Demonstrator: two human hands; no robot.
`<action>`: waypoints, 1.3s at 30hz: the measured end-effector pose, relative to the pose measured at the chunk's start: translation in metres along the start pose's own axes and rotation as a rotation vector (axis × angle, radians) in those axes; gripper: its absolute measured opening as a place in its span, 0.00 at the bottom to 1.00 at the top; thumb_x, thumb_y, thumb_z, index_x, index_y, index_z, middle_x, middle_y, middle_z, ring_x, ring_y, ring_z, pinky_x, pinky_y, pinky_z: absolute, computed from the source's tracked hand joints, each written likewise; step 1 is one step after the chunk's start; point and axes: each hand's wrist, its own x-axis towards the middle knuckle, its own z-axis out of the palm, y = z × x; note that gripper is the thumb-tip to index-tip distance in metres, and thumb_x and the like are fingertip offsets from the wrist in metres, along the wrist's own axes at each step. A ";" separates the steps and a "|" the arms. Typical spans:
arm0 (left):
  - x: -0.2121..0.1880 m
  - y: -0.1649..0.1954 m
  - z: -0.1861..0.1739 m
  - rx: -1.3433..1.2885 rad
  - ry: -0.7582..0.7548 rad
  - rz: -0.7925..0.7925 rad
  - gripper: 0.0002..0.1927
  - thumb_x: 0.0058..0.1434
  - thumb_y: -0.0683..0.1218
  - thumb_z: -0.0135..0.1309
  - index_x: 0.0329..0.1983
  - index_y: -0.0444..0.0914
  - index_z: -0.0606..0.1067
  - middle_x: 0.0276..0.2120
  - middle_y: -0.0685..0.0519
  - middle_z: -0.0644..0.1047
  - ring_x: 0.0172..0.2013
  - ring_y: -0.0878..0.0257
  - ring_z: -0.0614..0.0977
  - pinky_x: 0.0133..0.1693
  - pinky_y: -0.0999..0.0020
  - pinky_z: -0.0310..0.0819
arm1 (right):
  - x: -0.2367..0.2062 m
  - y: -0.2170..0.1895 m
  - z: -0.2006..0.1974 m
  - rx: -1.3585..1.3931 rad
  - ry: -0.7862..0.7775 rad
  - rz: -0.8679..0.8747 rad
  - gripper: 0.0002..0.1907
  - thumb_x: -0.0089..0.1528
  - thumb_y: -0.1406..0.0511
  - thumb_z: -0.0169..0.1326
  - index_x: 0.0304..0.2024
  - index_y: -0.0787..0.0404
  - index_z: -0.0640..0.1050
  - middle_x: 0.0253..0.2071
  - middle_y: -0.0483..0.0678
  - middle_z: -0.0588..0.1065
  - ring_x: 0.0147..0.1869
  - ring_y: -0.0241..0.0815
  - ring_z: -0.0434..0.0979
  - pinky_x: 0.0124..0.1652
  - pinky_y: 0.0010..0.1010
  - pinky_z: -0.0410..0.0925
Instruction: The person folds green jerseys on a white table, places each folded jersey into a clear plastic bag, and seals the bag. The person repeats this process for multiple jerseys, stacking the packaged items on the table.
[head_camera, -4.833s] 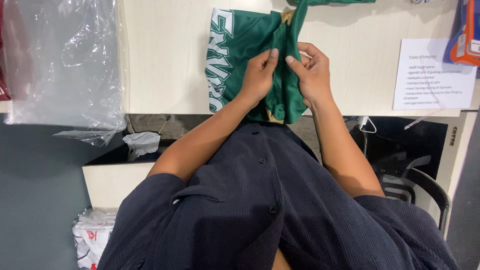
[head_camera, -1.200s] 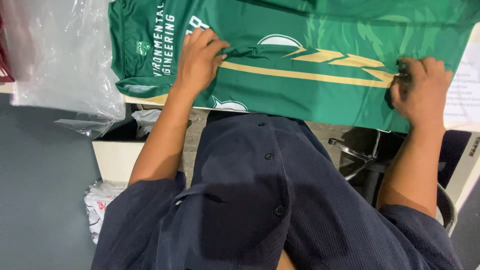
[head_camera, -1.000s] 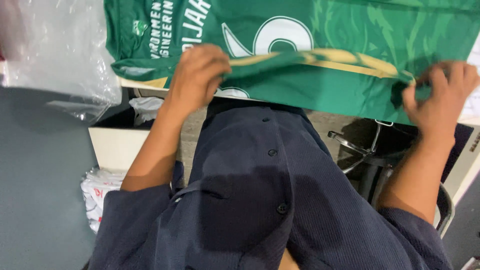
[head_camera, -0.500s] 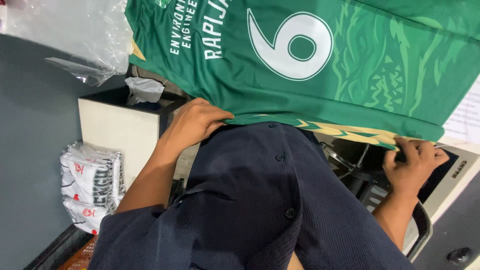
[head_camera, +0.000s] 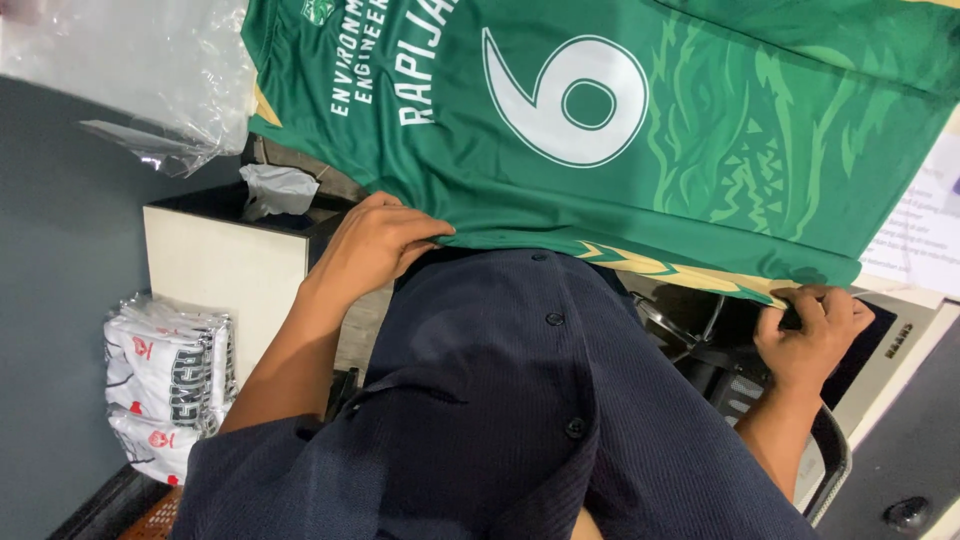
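Note:
A green sports jersey (head_camera: 700, 130) with white lettering, a large white numeral and a yellow stripe lies spread out in front of me, its near edge hanging toward my dark shirt. My left hand (head_camera: 375, 240) grips that near edge at the left. My right hand (head_camera: 815, 330) pinches the same edge at the right, by the yellow stripe.
A crumpled clear plastic bag (head_camera: 130, 70) lies at the upper left. Below it stands a white box (head_camera: 225, 265) holding crumpled paper. Packed white shirts in plastic (head_camera: 165, 385) are stacked on the floor at the left. A printed paper sheet (head_camera: 920, 230) lies at the right.
The jersey went from bunched in both hands to spread wide. My hands moved apart and drew its near edge down toward my body; the view has tilted.

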 end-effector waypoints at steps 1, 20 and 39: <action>0.001 0.000 0.000 -0.002 -0.002 0.006 0.09 0.56 0.42 0.65 0.42 0.41 0.84 0.37 0.53 0.85 0.35 0.58 0.82 0.45 0.63 0.70 | -0.001 0.001 0.000 0.010 0.006 0.006 0.08 0.57 0.71 0.57 0.39 0.56 0.80 0.42 0.42 0.72 0.48 0.44 0.66 0.55 0.33 0.57; 0.156 -0.055 -0.040 -0.052 0.088 0.233 0.16 0.65 0.37 0.60 0.55 0.40 0.80 0.47 0.47 0.83 0.48 0.50 0.83 0.52 0.57 0.74 | 0.130 0.104 0.002 0.244 -0.053 0.131 0.08 0.66 0.71 0.55 0.48 0.67 0.79 0.41 0.54 0.76 0.44 0.49 0.77 0.49 0.34 0.69; 0.026 -0.128 -0.111 0.421 0.135 -0.363 0.16 0.59 0.42 0.67 0.51 0.45 0.82 0.41 0.51 0.83 0.45 0.54 0.79 0.58 0.53 0.55 | 0.153 0.073 0.046 0.334 0.188 0.355 0.28 0.64 0.79 0.55 0.67 0.65 0.70 0.51 0.52 0.72 0.46 0.37 0.73 0.50 0.31 0.70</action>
